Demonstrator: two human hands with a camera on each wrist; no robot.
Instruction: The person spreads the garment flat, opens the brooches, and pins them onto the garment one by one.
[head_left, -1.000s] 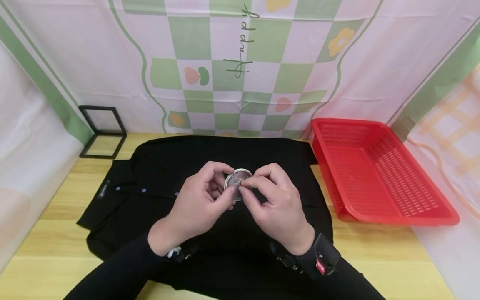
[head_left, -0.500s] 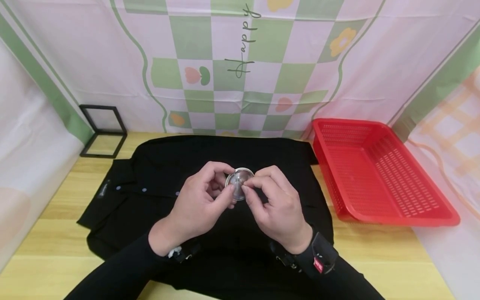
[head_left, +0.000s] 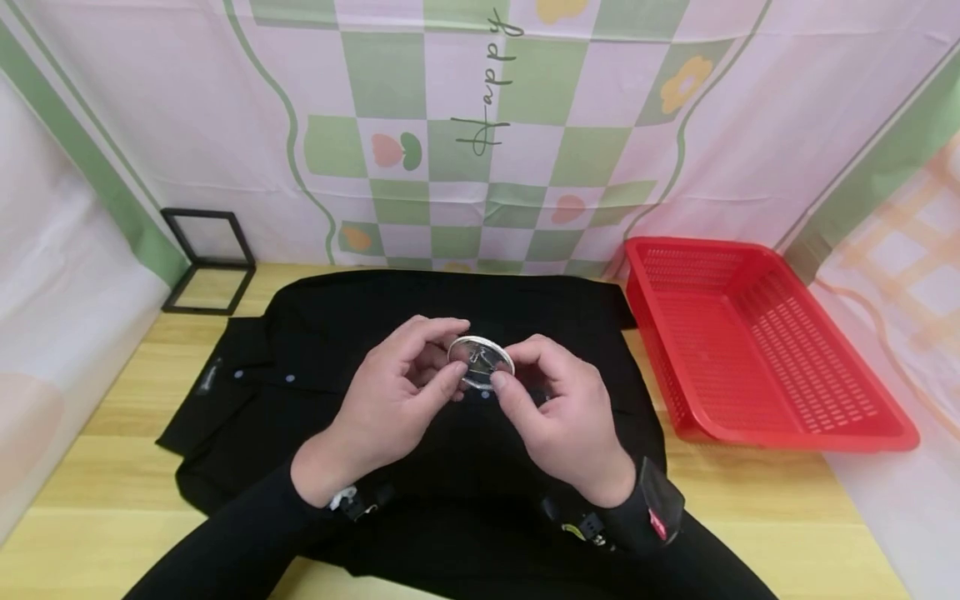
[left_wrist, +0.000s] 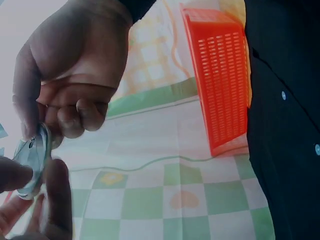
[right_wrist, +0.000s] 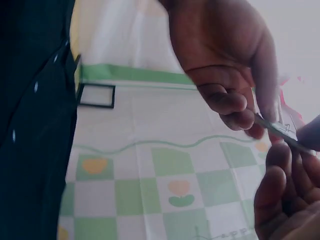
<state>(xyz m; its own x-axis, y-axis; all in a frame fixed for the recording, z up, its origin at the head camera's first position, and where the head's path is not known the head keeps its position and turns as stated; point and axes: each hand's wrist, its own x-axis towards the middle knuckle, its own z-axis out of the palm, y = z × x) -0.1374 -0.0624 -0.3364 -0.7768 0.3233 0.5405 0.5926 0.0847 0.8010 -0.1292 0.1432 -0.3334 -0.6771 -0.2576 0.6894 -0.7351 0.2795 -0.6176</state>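
Observation:
A round pin badge (head_left: 477, 367) with a shiny silver rim is held above the black shirt. Its back faces up in the head view, and a thin wire pin shows on it. My left hand (head_left: 401, 400) grips the badge's left edge between thumb and fingers. At the right edge, my right hand (head_left: 566, 417) holds it the same way, thumb on top. The black shirt (head_left: 360, 308) lies spread beneath, collar to the left, with small light buttons. In the right wrist view the badge (right_wrist: 282, 131) appears nearly edge-on between both hands.
A red plastic basket (head_left: 720, 350) stands at the right of the wooden table (head_left: 97, 467). At the back left, a black hinged frame (head_left: 208, 262) stands against the patterned cloth (head_left: 457, 150), which hangs behind the table.
My right fingers have left the pin at the badge's middle and now hold its right rim. The badge has tilted flatter. My left hand keeps its hold.

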